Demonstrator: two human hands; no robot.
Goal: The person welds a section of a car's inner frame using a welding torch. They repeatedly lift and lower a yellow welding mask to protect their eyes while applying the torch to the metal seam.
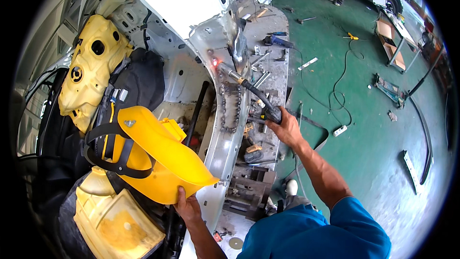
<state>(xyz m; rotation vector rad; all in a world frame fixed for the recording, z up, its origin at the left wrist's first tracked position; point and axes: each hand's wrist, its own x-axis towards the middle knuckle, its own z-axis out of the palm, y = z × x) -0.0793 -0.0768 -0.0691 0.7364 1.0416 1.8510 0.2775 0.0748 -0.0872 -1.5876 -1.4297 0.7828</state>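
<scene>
While the right hand (286,127) is closed around the grip of a welding torch (249,91) at frame centre, the torch nozzle touches the white car body panel (218,29), where a small red glow (215,62) shows. The left hand (188,207), lower centre, has its fingers clamped on the bottom edge of a yellow welding mask (163,156), held tilted over the car's interior. A yellow plastic tank (93,62) sits upper left. Loose tools lie on a grey workbench (275,74) beside the panel; green floor (364,129) right.
</scene>
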